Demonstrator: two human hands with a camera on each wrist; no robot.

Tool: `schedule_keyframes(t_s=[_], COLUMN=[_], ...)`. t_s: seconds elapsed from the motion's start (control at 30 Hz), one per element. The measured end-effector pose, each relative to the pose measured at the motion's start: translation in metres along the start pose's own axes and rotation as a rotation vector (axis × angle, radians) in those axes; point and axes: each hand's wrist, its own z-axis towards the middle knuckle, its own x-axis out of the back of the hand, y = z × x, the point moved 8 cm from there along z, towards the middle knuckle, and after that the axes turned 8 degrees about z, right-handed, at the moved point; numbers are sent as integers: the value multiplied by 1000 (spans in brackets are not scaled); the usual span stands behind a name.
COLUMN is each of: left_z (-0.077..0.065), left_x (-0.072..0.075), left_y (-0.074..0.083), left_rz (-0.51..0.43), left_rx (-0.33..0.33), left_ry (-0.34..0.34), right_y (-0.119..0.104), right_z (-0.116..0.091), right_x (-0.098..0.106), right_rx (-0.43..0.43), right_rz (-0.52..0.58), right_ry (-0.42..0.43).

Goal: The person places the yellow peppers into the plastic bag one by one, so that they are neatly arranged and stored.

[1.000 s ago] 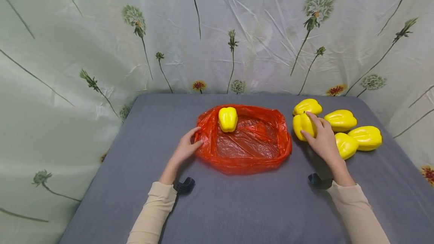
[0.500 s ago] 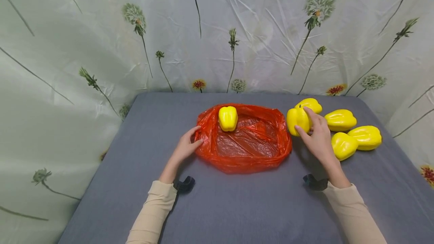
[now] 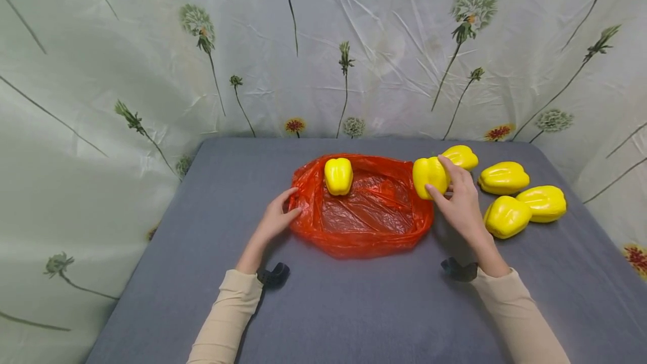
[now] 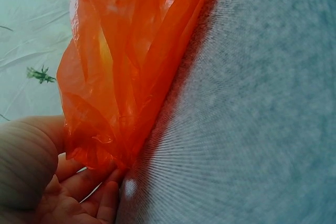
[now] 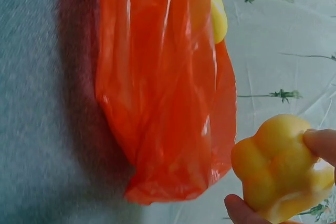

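Observation:
A red plastic bag (image 3: 376,245) stands on the grey cloth with its mouth spread wide. Inside it, toward the back left, sits a yellow bell pepper (image 3: 338,176). My left hand (image 3: 274,218) holds the bag's left end; in the left wrist view the gathered red plastic (image 4: 100,145) lies between thumb and fingers. Over the bag's right rim, my right hand (image 3: 458,202) grips another yellow bell pepper (image 3: 427,177) between thumb and fingers. Its lobed end (image 5: 273,166) faces the right wrist camera, beside the bag's right side.
Several more yellow bell peppers lie to the right: one at the back (image 3: 462,157), one beside it (image 3: 504,178), and a touching pair (image 3: 507,217) nearer me. A dandelion-patterned curtain (image 3: 394,49) hangs behind the grey-covered table (image 3: 354,308).
My right hand has lifted a bell pepper from the group and carried it left to the bag's right rim. The left hand has stayed at the bag's left end.

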Motion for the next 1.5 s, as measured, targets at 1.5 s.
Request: schedule_keyframes(t_s=[1.5], left_z=[-1], left_x=[1], left_y=[1], left_rz=[20], left_rx=[6], left_ry=[6], right_y=[3], right_z=[19], right_x=[-115], right_rx=[-235], right_rz=[222], right_ry=[-328])
